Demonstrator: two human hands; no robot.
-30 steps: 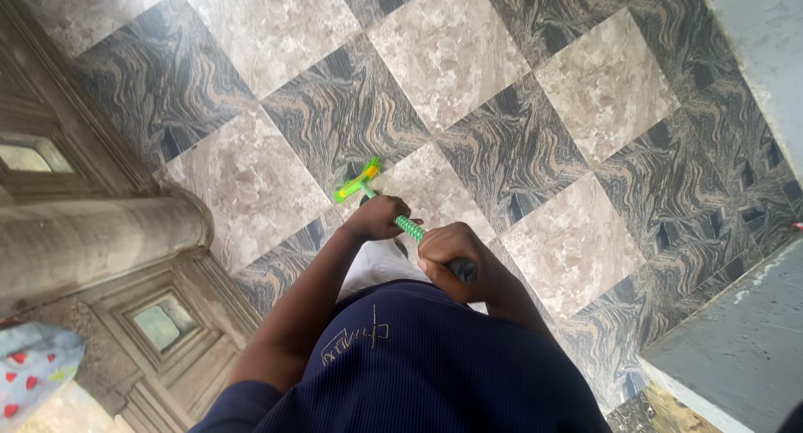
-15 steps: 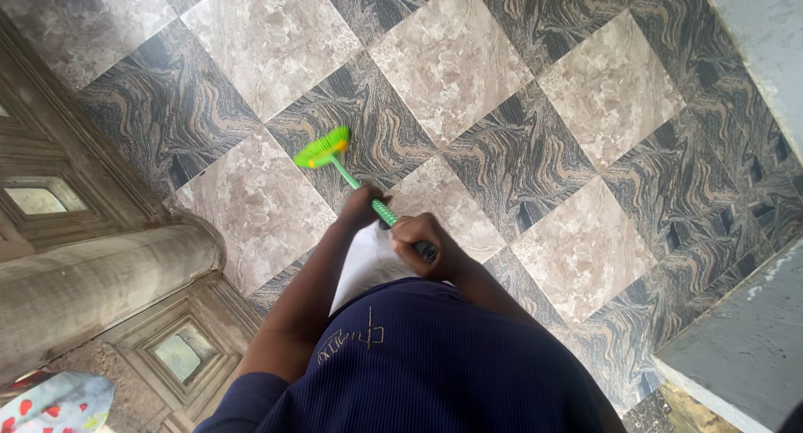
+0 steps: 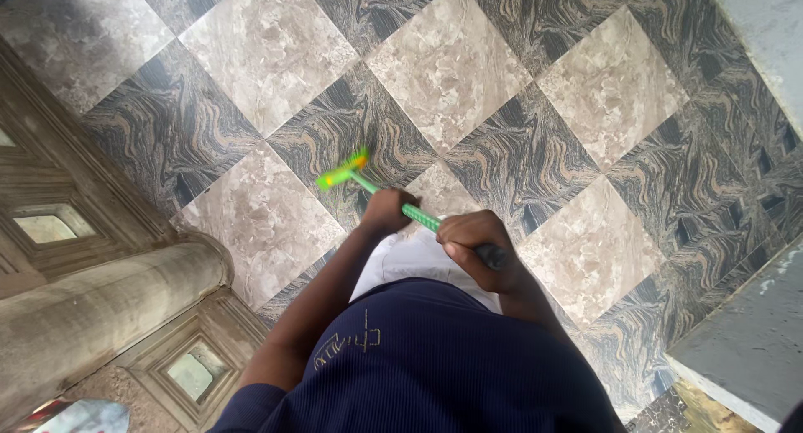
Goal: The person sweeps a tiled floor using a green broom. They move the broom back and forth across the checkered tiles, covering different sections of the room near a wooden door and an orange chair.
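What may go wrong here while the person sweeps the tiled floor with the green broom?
The broom head is small and far ahead, so it may skip dirt. The left hand and right hand grip close together on the handle, so control may be weak. The column stands close on the left; a swing might hit it.

Place: the entrance or porch of a house, by the look of it.
Floor: large polished tiles [image 3: 268, 56] laid corner to corner, pale marbled beige alternating with dark swirled grey, filling most of the frame.
Column: a round stone pillar [image 3: 92, 316] at lower left, on a moulded base.
Wall: carved recessed panels [image 3: 46, 224] along the left edge.
Ledge: grey slabs [image 3: 744, 349] at right.
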